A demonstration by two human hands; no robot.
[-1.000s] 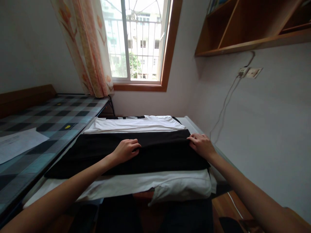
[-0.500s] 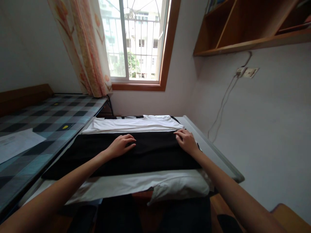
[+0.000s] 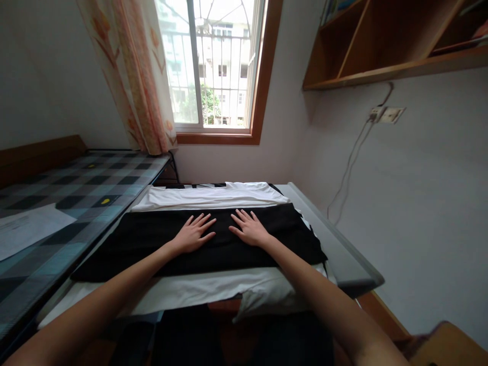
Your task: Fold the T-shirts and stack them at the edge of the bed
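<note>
A folded black cloth (image 3: pixel 221 254) lies crosswise on the table (image 3: pixel 343 254). My left hand (image 3: pixel 192 234) rests flat on its middle with the fingers spread. Just to the right, my right hand (image 3: pixel 248 227) also lies flat on the black cloth, fingers spread, apart from the left one. Behind the black cloth is a white garment (image 3: pixel 206 197). Along the near table edge a pale cloth (image 3: pixel 198 291) shows, its bunched part hanging over the edge and partly hidden by my right forearm.
A checked mattress (image 3: pixel 114 175) with a paper sheet (image 3: pixel 34 229) on it stands at the left. Ahead are a curtain (image 3: pixel 141 91) and a barred window (image 3: pixel 223 71). Wooden shelves (image 3: pixel 351 76) and a socket with cables (image 3: pixel 389 115) are on the right wall.
My right hand has moved left from the black cloth's right end to near its middle, and its fingers have spread. The left hand's fingers have spread and flattened too.
</note>
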